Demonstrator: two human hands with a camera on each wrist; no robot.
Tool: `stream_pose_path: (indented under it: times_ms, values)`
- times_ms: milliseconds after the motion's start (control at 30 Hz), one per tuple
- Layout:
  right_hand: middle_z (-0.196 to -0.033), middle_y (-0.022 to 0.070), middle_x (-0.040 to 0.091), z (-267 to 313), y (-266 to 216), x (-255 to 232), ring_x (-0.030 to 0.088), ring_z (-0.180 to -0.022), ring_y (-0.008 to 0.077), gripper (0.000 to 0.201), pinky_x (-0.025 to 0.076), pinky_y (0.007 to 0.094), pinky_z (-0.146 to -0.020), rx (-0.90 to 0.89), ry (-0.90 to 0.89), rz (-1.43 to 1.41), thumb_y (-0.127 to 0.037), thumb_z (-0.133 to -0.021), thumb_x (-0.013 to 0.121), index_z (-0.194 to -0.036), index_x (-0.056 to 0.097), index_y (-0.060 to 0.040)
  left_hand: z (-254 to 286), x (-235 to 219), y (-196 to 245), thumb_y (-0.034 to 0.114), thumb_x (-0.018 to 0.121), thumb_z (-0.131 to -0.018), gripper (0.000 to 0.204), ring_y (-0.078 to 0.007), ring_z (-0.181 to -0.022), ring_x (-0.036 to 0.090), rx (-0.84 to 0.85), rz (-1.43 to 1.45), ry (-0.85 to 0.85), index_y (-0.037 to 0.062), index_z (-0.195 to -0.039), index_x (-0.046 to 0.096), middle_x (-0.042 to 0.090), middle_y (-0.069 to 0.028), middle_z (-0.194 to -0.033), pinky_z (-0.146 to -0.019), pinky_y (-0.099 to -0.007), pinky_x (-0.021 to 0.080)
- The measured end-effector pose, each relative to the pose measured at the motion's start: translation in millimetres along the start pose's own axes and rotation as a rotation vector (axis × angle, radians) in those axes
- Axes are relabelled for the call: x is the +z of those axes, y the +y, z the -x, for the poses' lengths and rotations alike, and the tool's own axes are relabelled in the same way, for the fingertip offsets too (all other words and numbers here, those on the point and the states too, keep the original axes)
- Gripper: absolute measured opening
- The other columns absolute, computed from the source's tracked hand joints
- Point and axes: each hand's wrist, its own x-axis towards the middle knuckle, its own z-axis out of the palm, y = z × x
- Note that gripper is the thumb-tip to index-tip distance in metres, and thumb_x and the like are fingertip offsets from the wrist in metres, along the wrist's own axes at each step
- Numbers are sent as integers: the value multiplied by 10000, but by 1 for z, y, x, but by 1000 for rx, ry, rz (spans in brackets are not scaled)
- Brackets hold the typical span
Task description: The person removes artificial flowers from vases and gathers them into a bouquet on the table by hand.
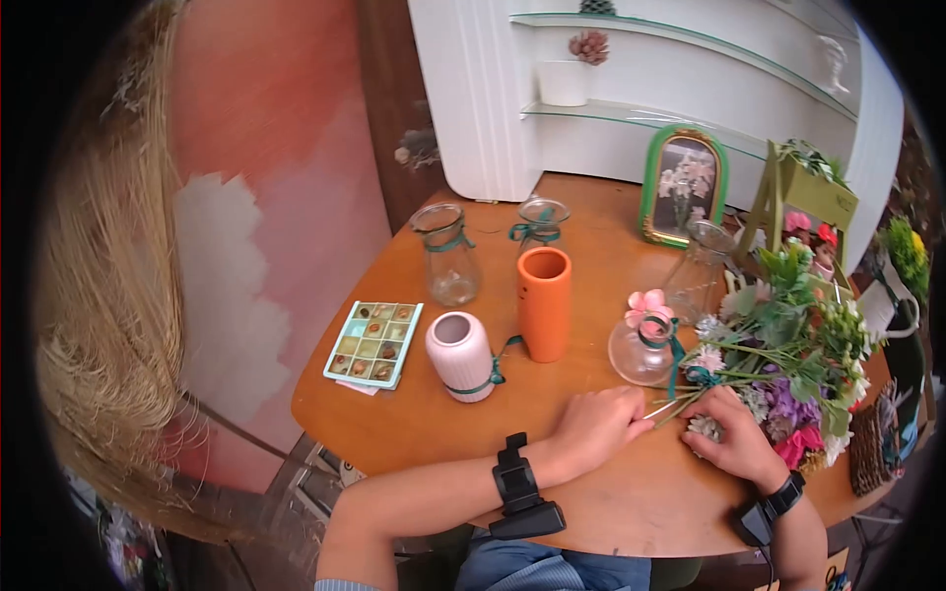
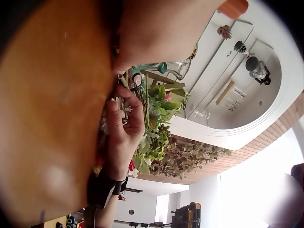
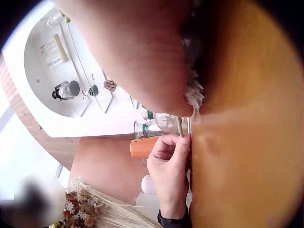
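Observation:
At the table's front edge, my left hand [image 1: 601, 430] pinches a green stem [image 3: 180, 127] between thumb and curled fingers, as the right wrist view shows. Just to its right, my right hand [image 1: 737, 440] curls its thumb and fingers round a white flower [image 1: 706, 427], whose petals also show beneath that hand in the right wrist view. A pile of mixed flowers [image 1: 788, 364] lies behind and right of the right hand, its stems pointing toward the left hand. Beyond both hands stands a round glass vase [image 1: 636, 357] with a pink flower [image 1: 650, 307] and green ribbon at its neck.
An orange vase [image 1: 545, 307] and a pink ribbed vase [image 1: 462, 360] stand left of centre on the wooden table [image 1: 394, 433]. Glass vases [image 1: 451, 266] are farther back. A compartment tray [image 1: 374, 345] lies at left, a green-framed picture [image 1: 683, 187] at the back.

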Motion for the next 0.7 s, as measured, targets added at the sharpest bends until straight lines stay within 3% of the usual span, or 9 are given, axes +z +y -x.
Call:
stream_pose_path:
  times_ms: [233, 433, 500, 600, 700]
  values:
    - [-885, 102, 590, -1, 3, 3, 548, -876, 278, 174, 447, 348, -798, 11, 49, -11, -56, -734, 730, -889, 656, -36, 2, -2, 2, 198, 657, -838, 169, -306, -666, 624, 38, -19, 24, 59, -810, 566, 635, -109, -783, -549, -423, 469]
    - [-861, 111, 601, 0, 2, 0, 565, -857, 286, 154, 452, 352, -787, 49, 62, -40, -52, -740, 717, -878, 653, -24, 1, -8, 11, 137, 649, -839, 142, -275, -562, 599, 64, 109, 211, 44, -801, 548, 592, -95, -666, -491, -394, 446]
    - [-860, 111, 601, 0, 3, -1, 566, -855, 286, 151, 452, 353, -787, 37, 70, -41, -54, -743, 713, -878, 653, -24, 1, -17, 21, 142, 654, -845, 153, -244, -514, 564, 165, 129, 317, 36, -800, 554, 553, -79, -610, -469, -364, 428]
    - [-862, 112, 602, 4, 5, 2, 567, -858, 288, 142, 452, 356, -790, 45, 67, -53, -59, -750, 704, -877, 652, -24, 9, -35, 35, 119, 669, -843, 114, -195, -504, 539, 219, 228, 199, 40, -827, 589, 535, -51, -617, -455, -316, 406]
    - [-861, 114, 600, 4, 8, 0, 564, -864, 292, 132, 450, 361, -793, 35, 70, -50, -70, -755, 699, -870, 649, -27, 41, -71, 51, 84, 687, -837, 76, -136, -513, 519, 316, 301, 213, 49, -864, 624, 550, -25, -655, -453, -269, 382]
